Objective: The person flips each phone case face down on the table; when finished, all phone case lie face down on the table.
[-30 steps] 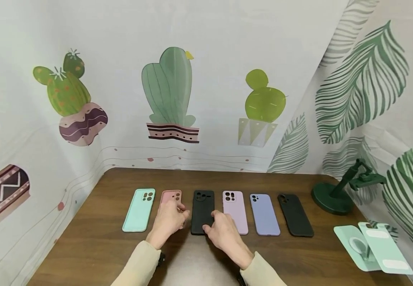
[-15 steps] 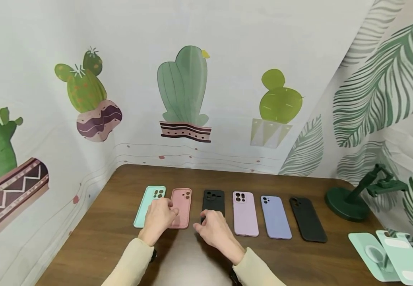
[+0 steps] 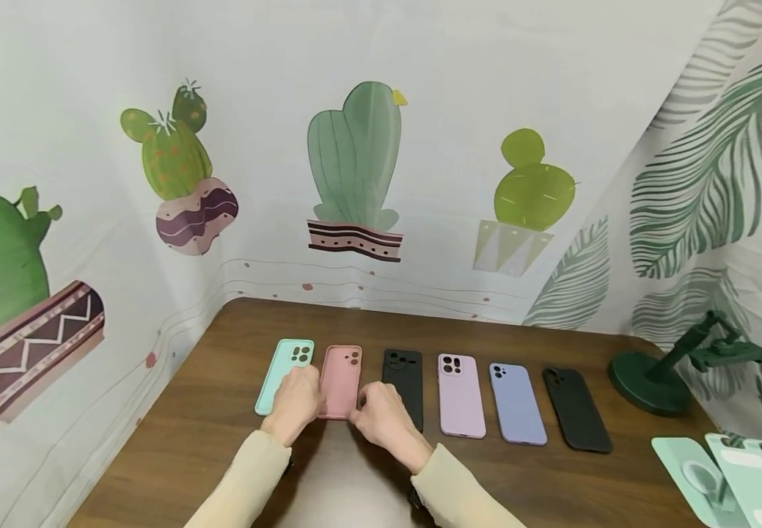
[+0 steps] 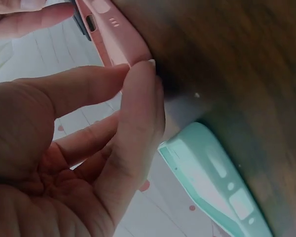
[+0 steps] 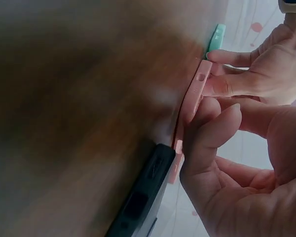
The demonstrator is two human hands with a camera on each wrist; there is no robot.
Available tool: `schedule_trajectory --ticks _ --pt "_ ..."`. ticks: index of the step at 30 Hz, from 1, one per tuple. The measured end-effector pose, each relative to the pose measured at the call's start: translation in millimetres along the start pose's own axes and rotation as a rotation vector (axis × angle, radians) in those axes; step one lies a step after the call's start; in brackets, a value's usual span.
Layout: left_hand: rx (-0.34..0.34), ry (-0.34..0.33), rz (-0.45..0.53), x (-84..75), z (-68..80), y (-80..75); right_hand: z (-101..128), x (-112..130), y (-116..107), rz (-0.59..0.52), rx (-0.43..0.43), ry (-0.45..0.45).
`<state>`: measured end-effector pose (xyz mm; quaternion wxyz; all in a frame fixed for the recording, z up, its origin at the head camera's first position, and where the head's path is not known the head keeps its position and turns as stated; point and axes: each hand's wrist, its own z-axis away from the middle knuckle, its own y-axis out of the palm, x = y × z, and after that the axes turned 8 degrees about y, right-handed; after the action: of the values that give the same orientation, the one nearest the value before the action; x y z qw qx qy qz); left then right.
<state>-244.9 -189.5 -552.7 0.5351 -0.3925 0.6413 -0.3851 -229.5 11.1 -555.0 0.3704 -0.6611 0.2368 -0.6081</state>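
Observation:
A pink phone case (image 3: 339,378) lies on the table, its hollow inside facing up. At its near left corner my left hand (image 3: 297,396) pinches the edge between thumb and index finger, as the left wrist view shows. My right hand (image 3: 383,416) holds the near right corner with curled fingers; its thumb's exact contact is partly hidden in the right wrist view. Left of the pink case is a mint phone case (image 3: 279,372), partly behind my left hand. A black phone case (image 3: 412,392) lies just right, partly covered by my right hand.
To the right lie a lilac phone case (image 3: 461,400), a periwinkle phone case (image 3: 518,407) and another black phone case (image 3: 579,411). A dark green stand (image 3: 651,381) and a mint stand (image 3: 704,484) occupy the right side. A printed cloth (image 3: 447,242) hangs behind the table.
My left hand has gone from over the pink case to its near left corner. My right hand has left the black case for the pink one's right corner. The head view has swung right.

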Motion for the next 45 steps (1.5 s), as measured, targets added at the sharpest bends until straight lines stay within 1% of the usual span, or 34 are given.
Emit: schedule_trajectory --ticks 5,7,10,14,17,18,21,24,30,33,37,40,45 --pt "0.013 0.004 -0.021 0.0 -1.6 2.1 -6.5 5.0 4.7 0.025 0.018 0.053" --pt "0.015 0.000 -0.018 -0.1 -2.4 2.1 -7.0 8.4 3.6 0.022 0.026 0.070" --pt "0.009 0.004 -0.017 1.0 -3.8 3.1 -4.5 14.4 -1.0 0.011 0.032 0.072" --pt "0.006 0.010 -0.013 4.3 -4.6 5.4 10.5 36.3 -25.2 -0.079 0.054 0.073" --pt "0.008 0.021 -0.007 4.8 -3.9 5.4 21.0 52.7 -43.3 -0.106 0.054 0.090" --pt "0.009 0.024 -0.007 4.5 -3.5 5.0 22.1 54.7 -45.1 -0.093 0.053 0.099" --pt "0.011 0.027 0.002 3.2 -2.4 3.7 23.6 57.1 -45.8 -0.060 0.040 0.111" --pt "0.014 0.013 0.015 1.5 -0.5 3.1 23.6 56.9 -44.1 -0.049 0.037 0.119" --pt "0.007 0.000 0.049 -1.5 4.8 -1.0 24.3 57.9 -44.6 -0.014 -0.019 0.119" --pt "0.029 -0.006 0.076 -2.1 5.7 -1.2 26.3 57.3 -46.5 -0.026 -0.031 0.117" --pt "0.027 -0.015 0.151 -31.3 22.9 -32.5 29.9 56.5 -48.6 -0.056 -0.039 0.116" --pt "0.001 -0.024 0.214 -55.1 35.4 -56.7 32.4 55.6 -50.7 -0.068 -0.064 0.106" --pt "0.001 -0.055 0.291 -58.2 35.6 -56.5 36.0 54.7 -55.2 -0.088 -0.112 0.089"
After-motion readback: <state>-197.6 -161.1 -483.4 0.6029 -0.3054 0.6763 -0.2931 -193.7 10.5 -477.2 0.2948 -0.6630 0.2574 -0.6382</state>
